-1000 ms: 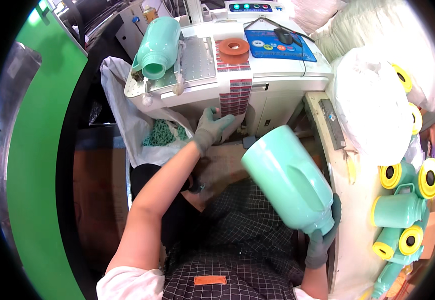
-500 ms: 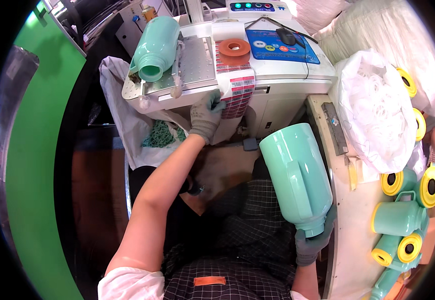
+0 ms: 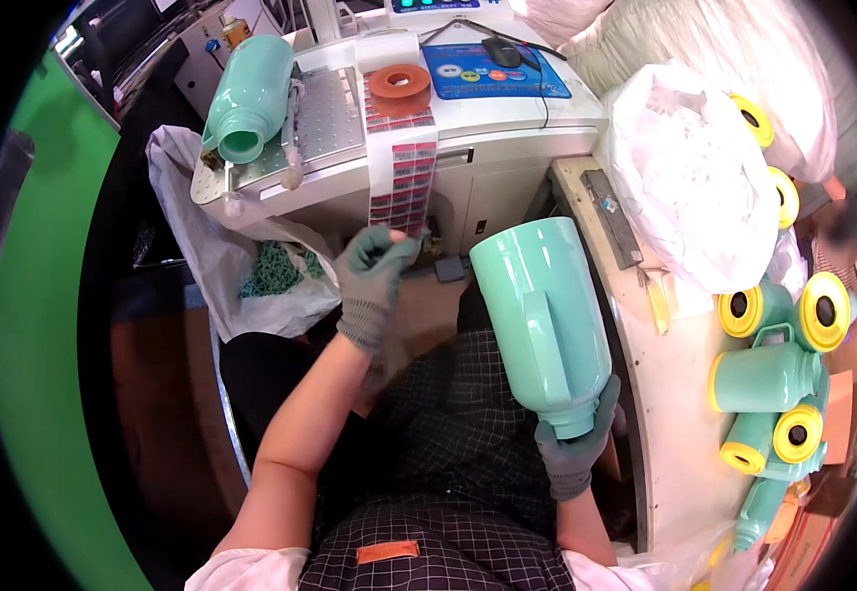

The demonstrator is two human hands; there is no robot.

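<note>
My right hand [image 3: 578, 451], in a grey glove, grips a mint-green thermos jug shell [image 3: 544, 315] by its narrow neck. The shell is tilted, its wide end up and away from me, its handle facing up. My left hand [image 3: 374, 274], also gloved, has thumb and forefinger pinched together just below the hanging end of a label strip [image 3: 409, 182]. Whatever is between those fingertips is too small to make out. The strip of red and white labels drapes over the front edge of a white machine table [image 3: 507, 123], with an orange tape roll [image 3: 400, 91] on it.
Another green shell [image 3: 254, 94] lies on the perforated plate at left. Below hangs a white sack [image 3: 202, 231] with green scraps [image 3: 273, 271]. On the right bench [image 3: 645, 394] are a white bag [image 3: 694, 187] and several green jugs [image 3: 765, 376] with yellow rims. A mouse [image 3: 501, 52] sits on a blue mat.
My left hand has come away from the strip's edge, down toward me, fingers pinched. The view has shifted, and my right hand still holds the shell.
</note>
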